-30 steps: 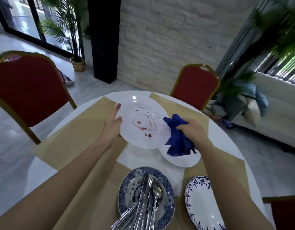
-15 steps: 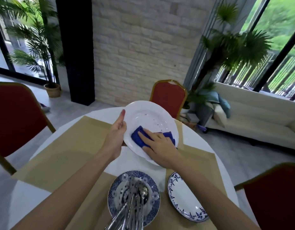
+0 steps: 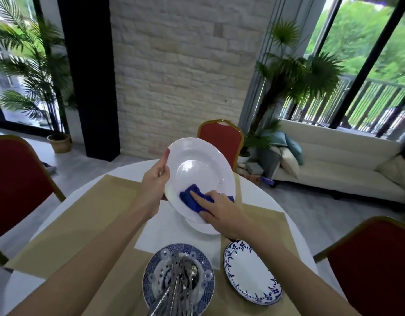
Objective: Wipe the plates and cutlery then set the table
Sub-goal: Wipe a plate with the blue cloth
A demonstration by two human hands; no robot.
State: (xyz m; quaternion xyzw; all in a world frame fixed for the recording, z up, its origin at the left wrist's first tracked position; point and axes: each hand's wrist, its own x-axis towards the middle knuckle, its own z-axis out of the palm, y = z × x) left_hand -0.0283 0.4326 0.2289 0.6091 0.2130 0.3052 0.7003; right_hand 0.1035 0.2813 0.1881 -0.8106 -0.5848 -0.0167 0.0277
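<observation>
Your left hand (image 3: 154,185) grips the white plate (image 3: 197,165) at its left rim, with the thumb on the front face and the other fingers behind it. You hold this plate tilted, its face toward you, above the far half of the round bench (image 3: 262,201). Your right hand (image 3: 222,210) presses the blue cloth (image 3: 191,201) onto the lower part of the plate. Its fingers lie stretched out flat over the cloth, not curled around it.

Just under the held plate a second white plate (image 3: 206,229) lies on the bench, mostly hidden. Nearer to you, a blue patterned plate (image 3: 151,270) carries the cutlery (image 3: 181,283), a bundle of metal pieces with one spoon bowl showing. Just beside it, to the right, lies a white plate with a blue edge (image 3: 249,272). Tan mats (image 3: 83,220) cover much of the bench, and red chairs (image 3: 219,137) stand around it.
</observation>
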